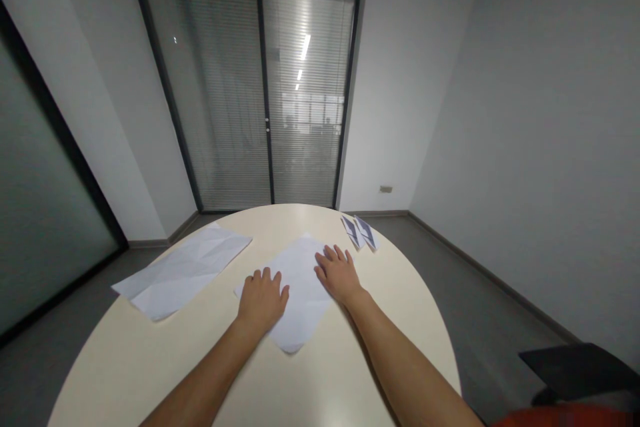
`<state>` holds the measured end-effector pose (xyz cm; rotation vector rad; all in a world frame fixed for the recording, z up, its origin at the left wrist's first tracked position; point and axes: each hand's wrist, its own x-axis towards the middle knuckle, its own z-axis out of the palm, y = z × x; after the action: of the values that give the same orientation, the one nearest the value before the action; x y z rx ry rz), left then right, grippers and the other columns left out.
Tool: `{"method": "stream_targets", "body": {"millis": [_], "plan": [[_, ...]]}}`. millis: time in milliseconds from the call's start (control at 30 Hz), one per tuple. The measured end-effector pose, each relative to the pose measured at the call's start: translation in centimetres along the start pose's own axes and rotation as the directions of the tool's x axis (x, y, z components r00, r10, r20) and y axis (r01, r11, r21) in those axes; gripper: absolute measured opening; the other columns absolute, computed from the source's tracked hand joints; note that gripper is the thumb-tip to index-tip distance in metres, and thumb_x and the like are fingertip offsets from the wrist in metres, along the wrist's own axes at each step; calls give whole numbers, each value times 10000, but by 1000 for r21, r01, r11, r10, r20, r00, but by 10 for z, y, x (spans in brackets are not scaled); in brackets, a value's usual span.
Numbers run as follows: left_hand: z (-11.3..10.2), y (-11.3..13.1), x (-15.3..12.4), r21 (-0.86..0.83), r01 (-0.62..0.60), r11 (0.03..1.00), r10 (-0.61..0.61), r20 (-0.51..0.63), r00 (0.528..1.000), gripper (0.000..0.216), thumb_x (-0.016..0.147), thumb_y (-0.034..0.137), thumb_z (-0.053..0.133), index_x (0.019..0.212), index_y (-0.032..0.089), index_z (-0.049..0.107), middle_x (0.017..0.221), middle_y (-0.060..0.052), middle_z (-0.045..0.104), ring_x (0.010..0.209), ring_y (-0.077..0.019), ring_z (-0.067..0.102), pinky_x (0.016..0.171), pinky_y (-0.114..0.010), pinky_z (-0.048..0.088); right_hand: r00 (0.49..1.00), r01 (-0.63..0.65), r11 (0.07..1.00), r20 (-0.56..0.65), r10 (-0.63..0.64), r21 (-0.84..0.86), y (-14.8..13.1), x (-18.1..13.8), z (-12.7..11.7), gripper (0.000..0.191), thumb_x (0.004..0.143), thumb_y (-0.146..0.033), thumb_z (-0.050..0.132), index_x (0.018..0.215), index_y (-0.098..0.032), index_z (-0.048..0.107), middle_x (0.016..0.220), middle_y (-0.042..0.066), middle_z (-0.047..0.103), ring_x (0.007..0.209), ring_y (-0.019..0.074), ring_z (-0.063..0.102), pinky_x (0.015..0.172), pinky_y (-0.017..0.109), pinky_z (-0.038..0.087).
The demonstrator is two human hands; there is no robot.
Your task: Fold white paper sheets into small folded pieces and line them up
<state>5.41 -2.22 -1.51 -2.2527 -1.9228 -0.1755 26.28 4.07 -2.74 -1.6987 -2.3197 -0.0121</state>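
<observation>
A white sheet of paper (300,300) lies flat on the round table, turned so that one corner points toward me. On its left corner rests my left hand (263,297), fingers stretched forward and a little apart. My right hand (339,273) lies palm down on the right side of the same sheet, with its fingers spread. Neither hand grips anything. The paper's left and right corners are partly hidden under the hands.
Larger creased white sheets (185,267) lie at the left, reaching over the edge of the cream table (400,320). Two small folded paper pieces (360,233) stand at the back right. A black chair part (575,367) shows at the lower right, beyond the table.
</observation>
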Motion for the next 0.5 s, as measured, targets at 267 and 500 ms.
{"method": "stream_targets", "body": {"millis": [267, 500], "plan": [[1, -4, 6, -128, -153, 980, 141, -102, 985, 458, 924, 365, 463, 1300, 146, 607, 1375, -169, 589, 1318, -314, 491, 1154, -480, 287, 991, 113, 975, 50, -125, 190, 23, 5, 2, 496, 1019, -422, 361, 1405, -183, 561, 1494, 128, 493, 1384, 250, 424, 1146, 376, 289], [29, -20, 9, -369, -303, 879, 352, 70, 934, 522, 990, 406, 371, 1491, 273, 430, 1617, -36, 318, 1503, -224, 261, 1214, -438, 237, 990, -45, 992, 139, 28, 120, 30, 9, 5, 627, 999, -505, 388, 1507, -138, 418, 1594, 163, 326, 1482, 330, 253, 1182, 489, 190]]}}
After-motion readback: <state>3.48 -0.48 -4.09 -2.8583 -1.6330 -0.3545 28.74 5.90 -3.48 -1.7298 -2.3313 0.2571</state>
